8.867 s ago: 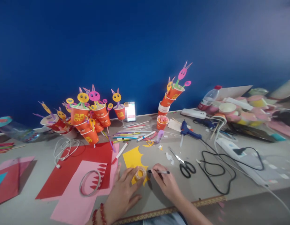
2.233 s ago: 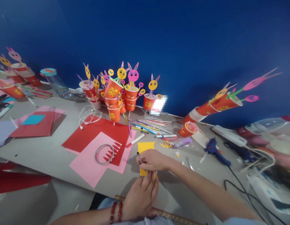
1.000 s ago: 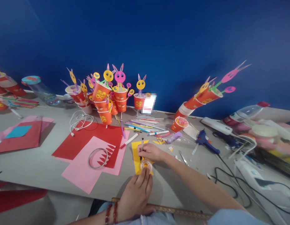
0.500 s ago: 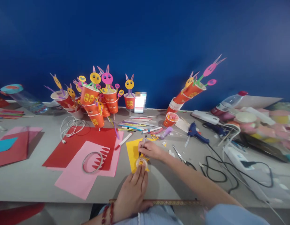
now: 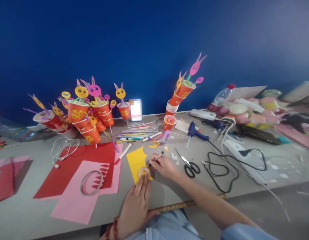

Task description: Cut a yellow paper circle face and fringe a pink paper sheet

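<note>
The left hand (image 5: 136,206) lies at the near edge of the table, its fingers extended, not curled, their tips pressing a small pale ring (image 5: 140,171) onto the yellow paper (image 5: 134,160). The right hand (image 5: 164,167), just right of it, has its fingers closed around a pen (image 5: 160,154), the dark lower end beside the ring's far right side.

Beyond, a small red cup (image 5: 168,127) holds a heap of pink and orange bits. Behind it a leaning stack of cups (image 5: 176,97) carries pink and yellow rabbit-like faces on stems in its topmost cups. Far left of centre, a single cup (image 5: 124,112) bears one yellow face, and left of that a crowded cluster of cups (image 5: 78,113) holds more yellow and pink ones. At the far left, a clear jar (image 5: 16,130) is too blurred to tell its contents.

Yellow double-happiness characters show on several red cups. The red-capped bottle (image 5: 221,100), far right, has a label too blurred to read.
</note>
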Demonstrator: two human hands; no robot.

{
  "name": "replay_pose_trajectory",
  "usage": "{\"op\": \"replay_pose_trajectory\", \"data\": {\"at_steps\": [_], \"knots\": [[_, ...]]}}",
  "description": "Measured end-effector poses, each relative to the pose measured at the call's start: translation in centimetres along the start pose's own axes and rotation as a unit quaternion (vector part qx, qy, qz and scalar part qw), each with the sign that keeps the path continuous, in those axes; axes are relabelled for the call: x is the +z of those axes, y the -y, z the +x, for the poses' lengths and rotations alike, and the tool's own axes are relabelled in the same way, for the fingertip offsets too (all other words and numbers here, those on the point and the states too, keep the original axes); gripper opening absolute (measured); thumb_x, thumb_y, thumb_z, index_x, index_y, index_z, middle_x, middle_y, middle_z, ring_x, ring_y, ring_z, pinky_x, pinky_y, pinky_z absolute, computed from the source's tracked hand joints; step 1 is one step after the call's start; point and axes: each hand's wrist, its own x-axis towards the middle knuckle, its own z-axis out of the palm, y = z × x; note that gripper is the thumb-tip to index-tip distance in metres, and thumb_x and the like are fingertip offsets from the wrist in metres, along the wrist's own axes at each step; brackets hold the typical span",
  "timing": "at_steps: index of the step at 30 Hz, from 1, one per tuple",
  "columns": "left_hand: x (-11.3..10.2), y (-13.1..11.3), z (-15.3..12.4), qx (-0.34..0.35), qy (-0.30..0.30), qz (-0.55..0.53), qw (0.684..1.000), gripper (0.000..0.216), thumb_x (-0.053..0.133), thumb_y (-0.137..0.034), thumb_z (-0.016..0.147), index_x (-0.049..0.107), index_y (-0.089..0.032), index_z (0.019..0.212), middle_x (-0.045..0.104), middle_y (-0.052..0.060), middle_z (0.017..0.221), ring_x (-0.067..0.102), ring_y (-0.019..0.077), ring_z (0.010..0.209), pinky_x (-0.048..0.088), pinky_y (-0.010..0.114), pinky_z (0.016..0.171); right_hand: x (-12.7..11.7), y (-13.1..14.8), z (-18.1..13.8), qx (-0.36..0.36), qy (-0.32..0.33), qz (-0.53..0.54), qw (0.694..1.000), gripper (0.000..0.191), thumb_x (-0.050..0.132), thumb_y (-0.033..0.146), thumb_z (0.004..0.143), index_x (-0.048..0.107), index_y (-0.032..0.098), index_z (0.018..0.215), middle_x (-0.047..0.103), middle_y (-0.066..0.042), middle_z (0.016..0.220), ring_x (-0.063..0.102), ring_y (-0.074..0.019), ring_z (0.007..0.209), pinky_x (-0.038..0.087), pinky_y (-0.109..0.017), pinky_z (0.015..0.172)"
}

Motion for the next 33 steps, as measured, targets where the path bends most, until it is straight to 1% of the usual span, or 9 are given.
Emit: {"op": "replay_pose_trajectory", "data": {"at_steps": [5,11,13,15,18,22,27,30,33], "knots": [[-0.2,0.2,0.1,0.010,-0.011,0.007,1.000,0.090,0.059,-0.067,0.082,0.042,-0.005,0.144,0.029,0.020,0.157,0.027,0.0355,0.145,0.042,0.044,0.104,0.6,0.0,-2.0,0.000,-0.040,-0.007,0.999,0.023,0.045,0.022,0.093,0.056,0.020,0.073,0.061,-0.001,0.072,0.058,-0.0169,0.069,0.042,-0.026,0.066],[-0.4,0.6,0.0,0.019,-0.027,-0.028,0.999,0.088,0.056,-0.065,0.086,0.035,-0.007,0.148,0.034,0.019,0.155,0.030,0.0352,0.143,0.044,0.045,0.103,0.1,0.2,-3.6,0.006,-0.107,0.015,0.994,0.025,0.042,0.027,0.098,0.058,0.020,0.081,0.060,-0.001,0.073,0.059,-0.0173,0.068,0.044,-0.026,0.064],[-0.7,0.9,0.3,0.012,-0.024,-0.048,0.999,0.077,0.058,-0.052,0.089,0.034,-0.009,0.149,0.039,0.018,0.153,0.037,0.0336,0.139,0.046,0.045,0.102,-0.3,0.1,-4.2,0.016,-0.148,0.035,0.988,0.024,0.041,0.030,0.100,0.061,0.020,0.092,0.063,-0.002,0.077,0.061,-0.0180,0.070,0.047,-0.027,0.066],[-1.0,1.4,0.8,0.003,-0.025,-0.079,0.997,0.062,0.056,-0.033,0.093,0.035,-0.012,0.147,0.046,0.015,0.148,0.044,0.0303,0.134,0.047,0.043,0.102,-0.4,0.0,-4.8,0.006,-0.174,0.042,0.984,0.024,0.043,0.031,0.101,0.063,0.021,0.105,0.068,-0.005,0.087,0.065,-0.0202,0.080,0.050,-0.030,0.075],[-1.3,2.2,2.0,-0.033,-0.021,-0.142,0.989,0.046,0.046,-0.009,0.092,0.044,-0.016,0.138,0.059,0.011,0.131,0.054,0.0254,0.122,0.050,0.040,0.099,0.4,0.0,-5.8,-0.041,-0.132,0.005,0.990,0.026,0.043,0.026,0.101,0.064,0.023,0.115,0.070,-0.008,0.106,0.063,-0.0234,0.100,0.048,-0.034,0.089],[-1.5,2.6,3.3,-0.046,-0.011,-0.211,0.976,0.049,0.039,0.003,0.085,0.051,-0.018,0.127,0.065,0.009,0.116,0.059,0.0256,0.107,0.053,0.043,0.093,2.0,-0.2,-6.5,-0.068,-0.067,-0.067,0.993,0.039,0.038,0.017,0.098,0.058,0.023,0.130,0.069,-0.010,0.098,0.064,-0.0242,0.090,0.052,-0.034,0.078],[-2.5,4.0,3.2,-0.065,-0.082,-0.364,0.925,0.036,0.041,-0.007,0.092,0.054,-0.024,0.122,0.065,0.008,0.110,0.061,0.0226,0.104,0.053,0.038,0.091,2.7,-0.7,-6.5,-0.084,-0.057,-0.102,0.990,0.038,0.041,0.018,0.097,0.059,0.026,0.130,0.069,-0.010,0.093,0.064,-0.0264,0.088,0.053,-0.036,0.076],[-3.6,6.6,2.6,-0.136,-0.148,-0.416,0.887,0.025,0.047,-0.021,0.096,0.054,-0.025,0.120,0.065,0.008,0.111,0.064,0.0211,0.101,0.053,0.035,0.090,2.5,-0.9,-6.5,-0.081,-0.078,-0.064,0.992,0.040,0.037,0.018,0.098,0.057,0.026,0.132,0.069,-0.010,0.095,0.066,-0.0245,0.087,0.054,-0.033,0.074],[-4.6,9.8,2.2,-0.226,-0.207,-0.391,0.868,0.019,0.049,-0.031,0.097,0.056,-0.024,0.113,0.066,0.007,0.109,0.066,0.0210,0.096,0.056,0.034,0.084,2.2,-0.9,-6.6,-0.087,-0.099,-0.045,0.990,0.042,0.037,0.016,0.096,0.055,0.025,0.134,0.070,-0.011,0.104,0.066,-0.0251,0.094,0.054,-0.032,0.078]]}}
